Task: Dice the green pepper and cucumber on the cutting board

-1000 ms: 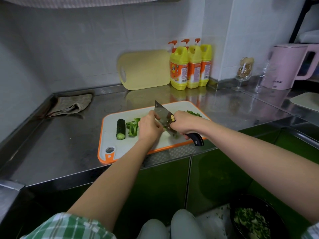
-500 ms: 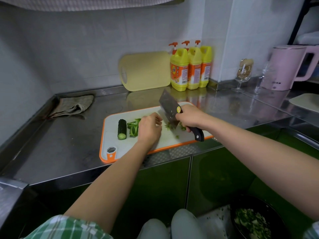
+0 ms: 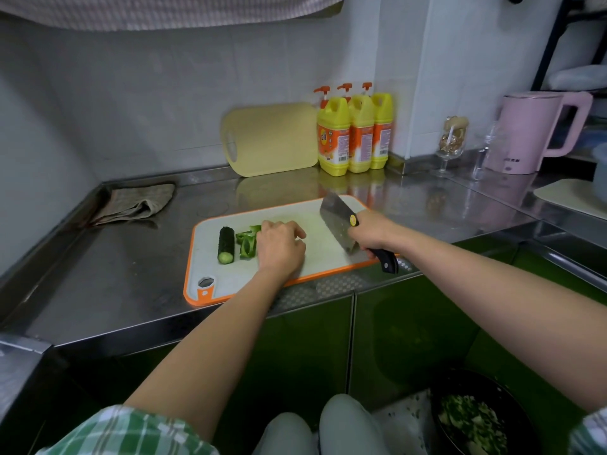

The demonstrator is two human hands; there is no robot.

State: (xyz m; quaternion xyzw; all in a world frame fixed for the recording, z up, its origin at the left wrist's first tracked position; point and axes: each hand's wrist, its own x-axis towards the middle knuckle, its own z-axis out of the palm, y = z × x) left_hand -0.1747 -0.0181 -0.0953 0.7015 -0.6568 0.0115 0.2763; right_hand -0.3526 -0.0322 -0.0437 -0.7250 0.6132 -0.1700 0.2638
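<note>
Steel desk [image 3: 115, 274], front edge: left hand [image 3: 281, 246] holds pepper [image 3: 246, 246] down, right hand [image 3: 368, 233] grips knife [image 3: 335, 221]. A slip could cut those nearby fingers [image 3: 295, 232].

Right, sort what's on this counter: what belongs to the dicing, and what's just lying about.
For the dicing: orange-rimmed cutting board, cucumber piece, green pepper strips, cleaver in the right hand, left hand on the strips.
Lying about: yellow cutting board, three detergent bottles, pink kettle, cloth, goblet.
</note>
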